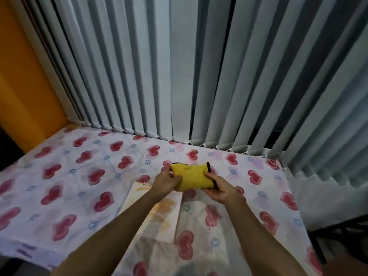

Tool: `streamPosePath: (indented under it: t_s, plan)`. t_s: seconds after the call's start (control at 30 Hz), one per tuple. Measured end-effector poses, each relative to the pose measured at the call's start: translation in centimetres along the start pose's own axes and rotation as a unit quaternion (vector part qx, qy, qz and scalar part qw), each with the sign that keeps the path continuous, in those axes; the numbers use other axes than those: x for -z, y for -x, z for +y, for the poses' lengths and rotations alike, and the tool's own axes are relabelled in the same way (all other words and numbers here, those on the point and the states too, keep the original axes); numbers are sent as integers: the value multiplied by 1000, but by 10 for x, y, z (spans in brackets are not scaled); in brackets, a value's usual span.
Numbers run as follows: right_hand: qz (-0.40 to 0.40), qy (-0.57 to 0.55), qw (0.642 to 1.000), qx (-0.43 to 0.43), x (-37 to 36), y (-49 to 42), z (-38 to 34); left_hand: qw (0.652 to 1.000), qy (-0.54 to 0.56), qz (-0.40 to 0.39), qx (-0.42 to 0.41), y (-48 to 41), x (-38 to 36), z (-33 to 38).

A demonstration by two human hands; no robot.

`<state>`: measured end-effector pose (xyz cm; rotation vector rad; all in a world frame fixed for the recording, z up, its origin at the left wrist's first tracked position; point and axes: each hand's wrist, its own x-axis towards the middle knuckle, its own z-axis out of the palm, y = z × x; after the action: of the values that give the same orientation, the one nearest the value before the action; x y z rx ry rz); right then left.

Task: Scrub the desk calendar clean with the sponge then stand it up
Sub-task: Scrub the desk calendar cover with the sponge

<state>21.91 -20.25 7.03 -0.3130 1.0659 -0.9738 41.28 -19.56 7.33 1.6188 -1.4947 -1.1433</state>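
Observation:
A yellow sponge (192, 175) with a black edge is held up over the table between both hands. My left hand (166, 181) pinches its left end, and my right hand (218, 189) grips its right end from below. The desk calendar (169, 211) lies flat on the heart-patterned cloth beneath my forearms, white with orange stains. My left arm hides much of it.
The table (79, 176) is covered with a white cloth printed with red hearts. Vertical blinds (179, 76) hang along its far edge. An orange wall (23, 86) stands at the left. A dark frame (338, 232) is at the lower right, beyond the table's right edge.

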Motion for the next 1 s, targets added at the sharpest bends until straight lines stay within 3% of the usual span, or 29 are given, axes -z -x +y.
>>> streamPosePath:
  t_s: [0.13,0.23,0.27,0.33,0.4,0.57,0.7,0.8,0.9,1.0]
  plan:
    - [21,96,995,-18,-28,-13,15,998,-62,17,21,7,43,-57]
    - [63,194,976,79,-43,-19,25,976,-218,4,-29,21,83,-105]
    - [56,245,959,134,-47,-19,30,959,-280,-17,-35,25,96,-121]
    - [38,381,891,244,-50,-14,46,922,-378,-70,-51,31,117,-151]
    - [19,486,825,289,-47,-10,72,905,-408,-88,-82,34,127,-173]
    - [-16,613,761,209,-31,-4,145,910,-392,-70,-117,30,127,-200]
    - [54,741,615,263,-40,-5,157,923,-364,-52,-115,35,125,-209]
    - [117,776,570,245,-60,-14,161,924,-357,-50,-125,40,121,-214]
    - [130,814,532,194,-66,-34,166,913,-380,-67,-132,42,114,-217]
    - [141,814,540,159,-64,-51,172,896,-419,-64,-134,43,109,-216]
